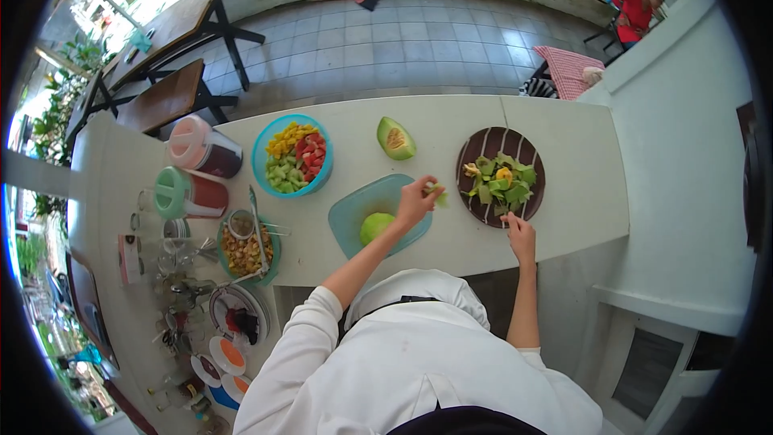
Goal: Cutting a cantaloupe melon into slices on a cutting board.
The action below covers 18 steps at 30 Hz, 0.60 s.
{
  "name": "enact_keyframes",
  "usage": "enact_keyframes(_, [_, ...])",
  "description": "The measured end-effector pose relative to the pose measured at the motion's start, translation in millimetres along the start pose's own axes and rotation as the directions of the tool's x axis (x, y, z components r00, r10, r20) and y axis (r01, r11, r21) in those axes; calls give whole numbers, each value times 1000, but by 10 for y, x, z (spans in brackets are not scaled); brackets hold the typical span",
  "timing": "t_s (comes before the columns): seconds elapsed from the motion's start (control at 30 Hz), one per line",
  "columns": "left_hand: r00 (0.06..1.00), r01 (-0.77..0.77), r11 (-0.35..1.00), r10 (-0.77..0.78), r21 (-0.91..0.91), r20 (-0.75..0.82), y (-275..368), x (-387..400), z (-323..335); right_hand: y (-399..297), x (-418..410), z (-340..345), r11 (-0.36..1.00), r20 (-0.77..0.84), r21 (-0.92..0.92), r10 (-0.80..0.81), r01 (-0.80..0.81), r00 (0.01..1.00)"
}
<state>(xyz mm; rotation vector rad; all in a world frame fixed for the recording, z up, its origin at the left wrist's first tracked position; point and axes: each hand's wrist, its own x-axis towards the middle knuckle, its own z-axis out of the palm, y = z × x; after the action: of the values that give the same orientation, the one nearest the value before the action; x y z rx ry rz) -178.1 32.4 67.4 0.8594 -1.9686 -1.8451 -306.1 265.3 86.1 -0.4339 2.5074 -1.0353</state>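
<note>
My left hand (416, 199) holds pale green peel pieces (438, 194) between its fingers, above the right edge of a blue plastic tray (347, 217). A rounded green piece of melon (377, 228) lies in that tray. My right hand (520, 235) is at the near rim of a dark brown striped plate (472, 145), its fingers closed around something small that I cannot make out. Green peels and trimmings (516, 178) with a yellow-orange bit are heaped on the plate. A cut melon piece (397, 139), its seeds showing, rests on the counter beyond the tray.
At the left stand a blue bowl of diced fruit (329, 163), two lidded pitchers (190, 145) (181, 193) and a bowl of chopped food (247, 248) with tongs and a strainer. Glassware and stacked plates (259, 314) line the left counter. A person in red (634, 12) sits far right.
</note>
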Motion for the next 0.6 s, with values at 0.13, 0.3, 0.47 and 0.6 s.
enact_keyframes(0.13, [991,-85,996,81,35,108,249,358,719,420,-394,-325,982,-71,-39,181,-184,981])
enact_keyframes(0.3, [949,-286,930,241,232,203,176,595,1102,545,-687,-335,981,-133,-105,147,-161,980])
enact_keyframes(0.47, [947,-258,903,166,344,274,-46,411,760,403,-689,-149,982,-106,-14,188,-191,976])
enact_keyframes(0.6, [973,-213,946,182,244,142,-88,0,36,433,-631,-7,995,8,-59,76,-75,997])
